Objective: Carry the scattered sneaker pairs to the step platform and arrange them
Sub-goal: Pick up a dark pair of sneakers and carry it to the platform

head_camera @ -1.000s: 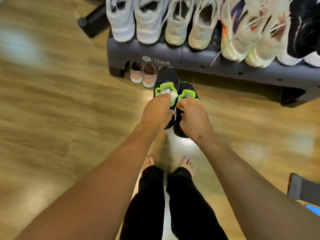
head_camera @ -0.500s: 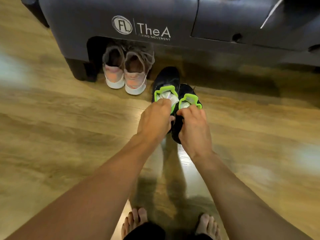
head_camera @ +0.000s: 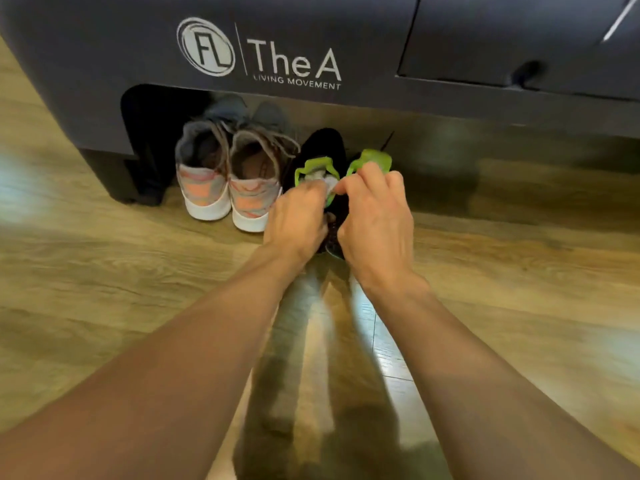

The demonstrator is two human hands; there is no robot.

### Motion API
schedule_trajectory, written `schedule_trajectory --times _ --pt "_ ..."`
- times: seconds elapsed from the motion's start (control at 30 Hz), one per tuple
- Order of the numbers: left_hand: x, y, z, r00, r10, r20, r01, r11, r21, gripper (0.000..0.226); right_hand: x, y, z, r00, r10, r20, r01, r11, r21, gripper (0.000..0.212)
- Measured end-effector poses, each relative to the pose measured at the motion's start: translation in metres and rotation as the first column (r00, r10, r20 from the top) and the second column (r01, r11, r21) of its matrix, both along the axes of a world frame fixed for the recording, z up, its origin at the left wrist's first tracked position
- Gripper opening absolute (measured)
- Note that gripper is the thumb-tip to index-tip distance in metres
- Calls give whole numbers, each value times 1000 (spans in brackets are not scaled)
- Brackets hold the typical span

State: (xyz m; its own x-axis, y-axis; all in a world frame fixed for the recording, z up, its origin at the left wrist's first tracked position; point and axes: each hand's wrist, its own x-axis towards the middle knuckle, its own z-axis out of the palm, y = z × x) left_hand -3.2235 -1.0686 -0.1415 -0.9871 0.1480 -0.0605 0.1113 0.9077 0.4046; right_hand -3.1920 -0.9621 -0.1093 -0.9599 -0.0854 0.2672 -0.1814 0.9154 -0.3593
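**Black pair held heels-near, toes pointing far under the platform**

The left grip (head_camera: 297, 216) is curled round the heel collar of the left black sneaker (head_camera: 323, 145), and the right grip (head_camera: 376, 216) pinches the green collar of the right black sneaker (head_camera: 370, 160). The two shoes touch side by side. Their long axes run near to far, straight on from the forearms, with the toes at the dark gap under the platform (head_camera: 381, 46). The pink pair (head_camera: 228, 183) sits just left, already tucked in. The next push probably goes straight far, and neither hand is nearer. Whether the soles rest on the floor (head_camera: 104, 271) cannot be told.
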Motion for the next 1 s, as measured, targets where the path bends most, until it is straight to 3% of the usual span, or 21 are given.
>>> schedule_trajectory --times 0.17,0.27,0.4,0.47,0.73,1.0 --pt "-6 17 -6 993 -10 -121 8 1000 -13 33 -22 20 -17 998 -4 70 -4 994 110 31" --pt "-16 17 -12 986 -37 -164 29 998 -49 37 -30 21 -29 1000 0 21 -2 996 88 30" --pt "-29 10 -19 987 -34 -158 19 996 -92 23 -39 22 -43 998 4 -65 -1 999 46 27" --pt "-29 8 -25 986 -24 -166 7 995 -98 26 -40 25 -51 999 3 -35 -2 1000 24 27" --pt "-42 5 -30 998 31 51 -26 993 -112 47 -39 21 -66 959 -151 240 153 988 12 47" --pt "-45 9 -35 998 66 11 -66 997 -37 35 -58 11 -65 951 -169 259 163 986 43 45"
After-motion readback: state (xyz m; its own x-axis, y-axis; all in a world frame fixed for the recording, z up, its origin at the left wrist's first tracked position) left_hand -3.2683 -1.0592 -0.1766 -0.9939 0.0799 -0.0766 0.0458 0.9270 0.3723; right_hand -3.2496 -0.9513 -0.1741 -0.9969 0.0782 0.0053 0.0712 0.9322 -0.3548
